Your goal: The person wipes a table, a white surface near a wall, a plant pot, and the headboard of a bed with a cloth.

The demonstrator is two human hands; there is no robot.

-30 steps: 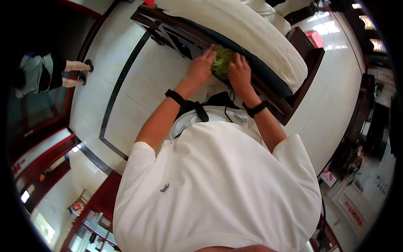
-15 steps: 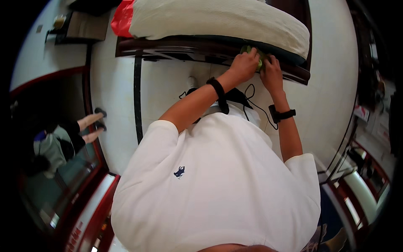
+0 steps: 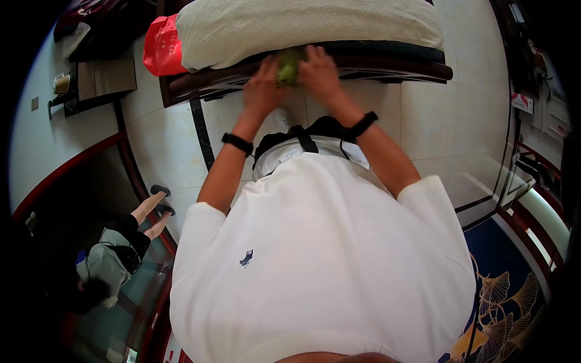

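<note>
A crumpled, glossy green thing (image 3: 289, 66) is between my two hands at the edge of a dark wooden bench (image 3: 200, 85); its kind is not clear. My left hand (image 3: 264, 88) grips its left side with the fingers closed. From the right, my right hand (image 3: 318, 72) closes on its other side, fingers bent and slightly blurred. Just beyond my fingers lies a long cream cloth-covered cushion (image 3: 308, 30), with a dark green pad (image 3: 387, 49) beneath it. Both my wrists wear black bands.
A red bag (image 3: 163, 47) sits at the bench's left end. A brown box (image 3: 108, 78) stands on a dark stand at the upper left. Another person (image 3: 115, 254) sits at the far left, feet toward me. A blue patterned rug (image 3: 502, 266) lies at the lower right.
Both hands have shifted left along the bench edge with the green thing. They now hold it from either side, and my view has turned slightly.
</note>
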